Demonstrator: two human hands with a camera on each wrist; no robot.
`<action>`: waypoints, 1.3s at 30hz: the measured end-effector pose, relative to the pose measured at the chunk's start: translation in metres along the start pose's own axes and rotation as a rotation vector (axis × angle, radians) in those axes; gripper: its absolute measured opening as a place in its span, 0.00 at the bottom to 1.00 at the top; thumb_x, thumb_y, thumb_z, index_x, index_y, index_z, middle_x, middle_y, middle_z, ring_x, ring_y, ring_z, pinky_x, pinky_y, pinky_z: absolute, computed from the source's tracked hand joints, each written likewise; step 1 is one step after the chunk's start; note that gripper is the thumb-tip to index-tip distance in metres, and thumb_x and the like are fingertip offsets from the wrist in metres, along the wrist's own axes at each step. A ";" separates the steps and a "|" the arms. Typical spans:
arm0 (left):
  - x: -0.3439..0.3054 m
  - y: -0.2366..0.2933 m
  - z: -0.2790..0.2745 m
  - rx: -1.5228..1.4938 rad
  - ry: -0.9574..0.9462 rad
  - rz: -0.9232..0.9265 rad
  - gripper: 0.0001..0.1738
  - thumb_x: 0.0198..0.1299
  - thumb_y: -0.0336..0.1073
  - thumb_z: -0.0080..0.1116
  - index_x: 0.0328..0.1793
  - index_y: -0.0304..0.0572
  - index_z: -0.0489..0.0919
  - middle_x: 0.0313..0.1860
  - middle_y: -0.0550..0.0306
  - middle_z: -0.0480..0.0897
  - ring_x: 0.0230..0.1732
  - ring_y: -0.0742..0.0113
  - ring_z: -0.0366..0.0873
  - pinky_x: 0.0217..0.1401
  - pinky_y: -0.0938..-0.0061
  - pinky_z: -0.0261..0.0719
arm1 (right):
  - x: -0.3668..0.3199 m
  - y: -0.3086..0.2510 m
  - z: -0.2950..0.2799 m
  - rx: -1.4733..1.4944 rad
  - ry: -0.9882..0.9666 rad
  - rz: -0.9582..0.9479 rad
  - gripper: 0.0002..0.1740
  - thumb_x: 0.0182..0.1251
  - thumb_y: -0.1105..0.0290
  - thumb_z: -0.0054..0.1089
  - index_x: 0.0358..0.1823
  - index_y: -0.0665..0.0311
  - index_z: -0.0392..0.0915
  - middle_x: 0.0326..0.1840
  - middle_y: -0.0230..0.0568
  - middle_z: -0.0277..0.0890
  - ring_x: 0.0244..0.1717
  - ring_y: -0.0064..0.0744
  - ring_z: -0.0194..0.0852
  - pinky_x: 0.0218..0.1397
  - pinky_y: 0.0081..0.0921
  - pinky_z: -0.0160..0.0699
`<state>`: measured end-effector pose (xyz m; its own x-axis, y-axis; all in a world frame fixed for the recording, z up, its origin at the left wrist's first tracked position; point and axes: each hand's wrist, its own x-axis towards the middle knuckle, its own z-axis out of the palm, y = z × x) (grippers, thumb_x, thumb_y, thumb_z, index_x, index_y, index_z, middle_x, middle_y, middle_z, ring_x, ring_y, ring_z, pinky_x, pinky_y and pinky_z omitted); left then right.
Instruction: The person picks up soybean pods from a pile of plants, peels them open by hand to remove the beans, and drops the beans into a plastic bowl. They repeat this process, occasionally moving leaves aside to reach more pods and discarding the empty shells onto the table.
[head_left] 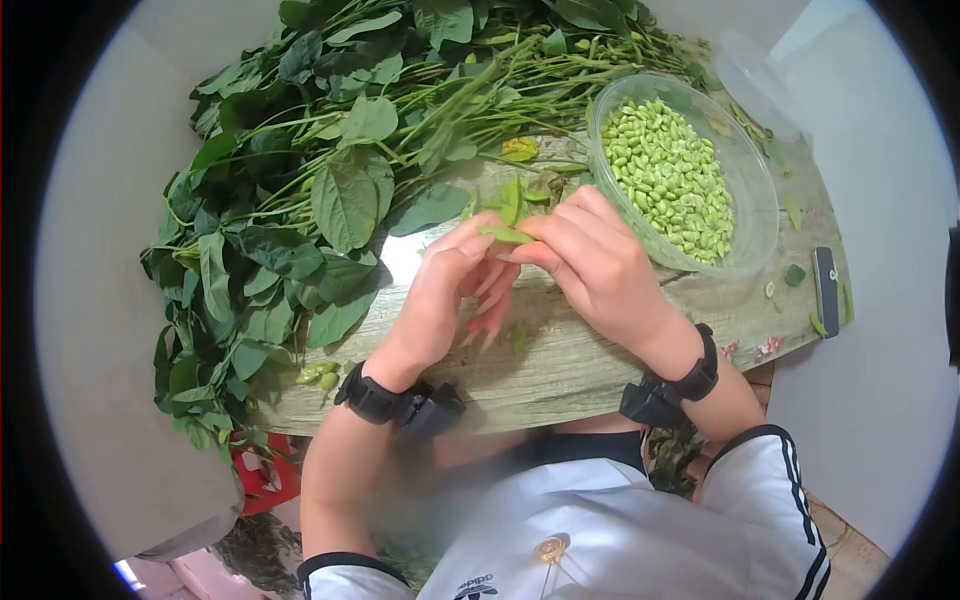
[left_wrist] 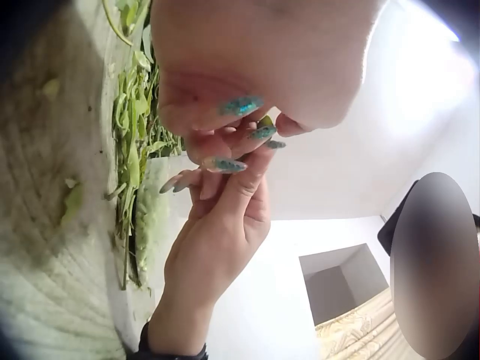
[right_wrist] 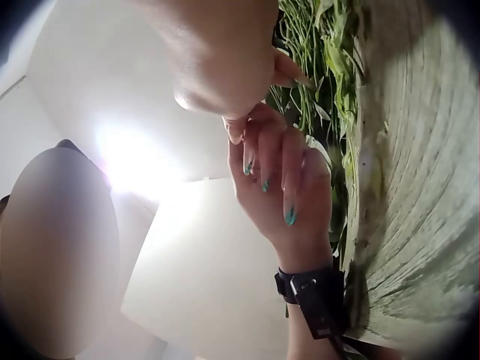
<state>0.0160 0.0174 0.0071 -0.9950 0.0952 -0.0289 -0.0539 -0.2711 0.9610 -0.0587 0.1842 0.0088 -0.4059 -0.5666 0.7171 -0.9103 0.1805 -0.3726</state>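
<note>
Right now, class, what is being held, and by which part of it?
A green pod: the left hand and right hand each pinch one end.

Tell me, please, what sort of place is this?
Probably a room in a home: a table with leafy stalks and a tub of shelled beans, plus what looks like a curtain.

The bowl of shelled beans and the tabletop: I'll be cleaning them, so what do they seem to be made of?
Bowl: probably clear plastic with a smooth finish, being see-through and milky; glass can't be ruled out. Tabletop: wood-grain look with some sheen, but the red flower marks near its edge suggest a printed cover, perhaps vinyl or laminate.
</note>
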 end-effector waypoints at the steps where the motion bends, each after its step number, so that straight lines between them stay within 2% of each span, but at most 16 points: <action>1: 0.000 0.002 0.001 -0.029 0.002 -0.021 0.23 0.73 0.54 0.36 0.38 0.41 0.69 0.17 0.63 0.64 0.10 0.72 0.64 0.11 0.82 0.58 | 0.000 0.000 0.000 -0.002 0.004 0.004 0.11 0.56 0.72 0.69 0.37 0.67 0.78 0.27 0.40 0.69 0.32 0.40 0.67 0.32 0.34 0.70; 11: 0.000 0.006 0.000 0.035 0.006 -0.066 0.22 0.70 0.53 0.37 0.39 0.42 0.69 0.19 0.62 0.66 0.12 0.72 0.63 0.14 0.81 0.58 | -0.003 0.003 0.002 -0.043 0.011 -0.040 0.12 0.54 0.71 0.70 0.38 0.66 0.79 0.25 0.36 0.68 0.31 0.35 0.66 0.30 0.30 0.69; 13: -0.001 0.007 -0.002 0.035 -0.031 -0.114 0.19 0.66 0.46 0.36 0.49 0.40 0.71 0.21 0.61 0.68 0.15 0.73 0.64 0.18 0.80 0.61 | -0.004 0.004 0.002 -0.038 0.015 -0.043 0.11 0.55 0.71 0.69 0.38 0.65 0.80 0.25 0.36 0.68 0.31 0.36 0.66 0.30 0.30 0.69; 14: 0.000 0.007 -0.002 0.036 -0.033 -0.114 0.19 0.66 0.46 0.36 0.49 0.40 0.71 0.21 0.61 0.68 0.15 0.73 0.64 0.18 0.80 0.61 | -0.004 0.004 0.001 -0.040 0.000 -0.043 0.11 0.55 0.71 0.69 0.39 0.65 0.80 0.25 0.35 0.68 0.31 0.35 0.66 0.31 0.30 0.69; 17: 0.000 0.006 0.001 0.037 -0.007 -0.106 0.19 0.67 0.46 0.36 0.49 0.39 0.71 0.22 0.61 0.68 0.15 0.73 0.64 0.18 0.80 0.61 | -0.005 0.004 0.002 -0.036 -0.017 -0.036 0.11 0.56 0.72 0.69 0.39 0.65 0.79 0.25 0.35 0.69 0.32 0.36 0.67 0.32 0.30 0.70; 19: 0.002 0.005 0.003 0.044 0.053 -0.111 0.19 0.67 0.51 0.39 0.38 0.43 0.68 0.21 0.63 0.67 0.13 0.71 0.65 0.14 0.80 0.57 | -0.007 0.005 0.003 -0.033 -0.019 -0.026 0.11 0.56 0.72 0.68 0.40 0.65 0.79 0.25 0.35 0.69 0.33 0.36 0.67 0.32 0.30 0.71; 22: 0.005 -0.001 -0.003 0.017 0.055 -0.172 0.18 0.66 0.51 0.39 0.36 0.44 0.68 0.21 0.63 0.67 0.13 0.71 0.65 0.13 0.80 0.56 | -0.010 0.005 0.007 -0.031 -0.067 0.006 0.09 0.57 0.72 0.67 0.38 0.64 0.79 0.26 0.36 0.71 0.33 0.36 0.68 0.33 0.30 0.72; 24: 0.006 -0.011 -0.009 0.045 0.044 -0.169 0.17 0.65 0.50 0.39 0.35 0.45 0.67 0.22 0.63 0.67 0.13 0.71 0.65 0.13 0.79 0.56 | -0.012 0.005 0.010 -0.024 -0.129 -0.004 0.07 0.58 0.71 0.66 0.36 0.64 0.78 0.26 0.36 0.71 0.34 0.36 0.68 0.33 0.30 0.72; 31: 0.005 -0.010 -0.006 0.001 0.027 -0.165 0.16 0.63 0.50 0.41 0.36 0.46 0.68 0.22 0.61 0.67 0.14 0.71 0.64 0.13 0.78 0.58 | -0.008 0.003 0.006 -0.011 -0.085 0.035 0.07 0.59 0.71 0.65 0.34 0.63 0.77 0.25 0.36 0.70 0.34 0.37 0.68 0.34 0.31 0.73; 32: 0.004 -0.010 -0.006 0.001 0.025 -0.168 0.16 0.63 0.50 0.41 0.36 0.46 0.68 0.22 0.61 0.67 0.14 0.71 0.64 0.13 0.78 0.58 | -0.008 0.003 0.004 -0.008 -0.100 0.033 0.09 0.57 0.74 0.66 0.39 0.65 0.79 0.26 0.37 0.72 0.33 0.38 0.68 0.34 0.31 0.72; 33: 0.005 -0.011 -0.006 -0.049 0.020 -0.147 0.14 0.64 0.45 0.40 0.38 0.42 0.69 0.22 0.61 0.68 0.14 0.72 0.63 0.13 0.79 0.59 | -0.008 0.004 0.003 -0.006 -0.118 0.032 0.14 0.54 0.77 0.67 0.45 0.67 0.82 0.28 0.39 0.74 0.33 0.39 0.68 0.35 0.32 0.72; 34: 0.005 -0.012 -0.006 -0.098 0.016 -0.125 0.13 0.65 0.40 0.39 0.40 0.39 0.71 0.21 0.60 0.68 0.13 0.74 0.61 0.13 0.80 0.61 | -0.009 0.004 0.003 -0.007 -0.119 0.034 0.14 0.54 0.77 0.67 0.45 0.67 0.82 0.28 0.39 0.74 0.33 0.39 0.68 0.35 0.32 0.72; 35: 0.005 -0.012 -0.006 -0.099 0.016 -0.126 0.13 0.65 0.40 0.39 0.40 0.39 0.71 0.21 0.60 0.68 0.13 0.74 0.61 0.13 0.80 0.61 | -0.009 0.004 0.003 -0.010 -0.131 0.031 0.14 0.54 0.77 0.67 0.44 0.68 0.82 0.28 0.39 0.74 0.33 0.39 0.68 0.35 0.32 0.72; 37: 0.006 -0.012 -0.005 -0.017 0.023 -0.138 0.16 0.62 0.49 0.43 0.38 0.45 0.68 0.21 0.61 0.67 0.13 0.70 0.64 0.12 0.78 0.58 | -0.008 0.004 0.004 -0.011 -0.145 0.026 0.14 0.54 0.77 0.67 0.44 0.68 0.82 0.28 0.39 0.74 0.33 0.39 0.68 0.35 0.32 0.72; 39: 0.005 -0.010 -0.006 -0.022 0.005 -0.143 0.15 0.62 0.49 0.43 0.37 0.45 0.68 0.20 0.61 0.66 0.13 0.70 0.63 0.12 0.79 0.58 | -0.008 0.005 0.005 -0.031 -0.097 0.002 0.06 0.59 0.71 0.65 0.34 0.63 0.77 0.25 0.36 0.70 0.33 0.37 0.67 0.34 0.32 0.72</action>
<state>0.0107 0.0147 -0.0048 -0.9775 0.1295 -0.1663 -0.1967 -0.2764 0.9407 -0.0596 0.1852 -0.0017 -0.3990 -0.6411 0.6556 -0.9123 0.2055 -0.3543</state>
